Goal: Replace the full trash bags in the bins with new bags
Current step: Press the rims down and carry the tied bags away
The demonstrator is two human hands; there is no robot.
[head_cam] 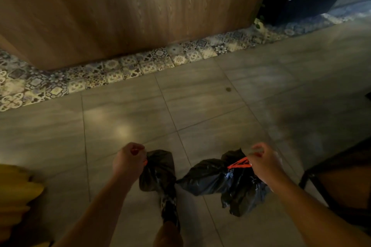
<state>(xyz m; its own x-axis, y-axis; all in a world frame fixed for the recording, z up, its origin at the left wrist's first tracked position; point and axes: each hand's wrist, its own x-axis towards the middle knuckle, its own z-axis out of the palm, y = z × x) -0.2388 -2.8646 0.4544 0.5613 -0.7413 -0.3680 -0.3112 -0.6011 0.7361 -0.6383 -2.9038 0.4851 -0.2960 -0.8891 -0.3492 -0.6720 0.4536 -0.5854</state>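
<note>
Holding left bag (158, 168) by red drawstring (145, 161) in curled left fingers (138, 149), lower centre; right bag (220, 176) likewise in right fingers (258, 149)

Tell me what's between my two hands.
In the head view, the tops of the left bag and right bag, with floor tile between them.
</note>
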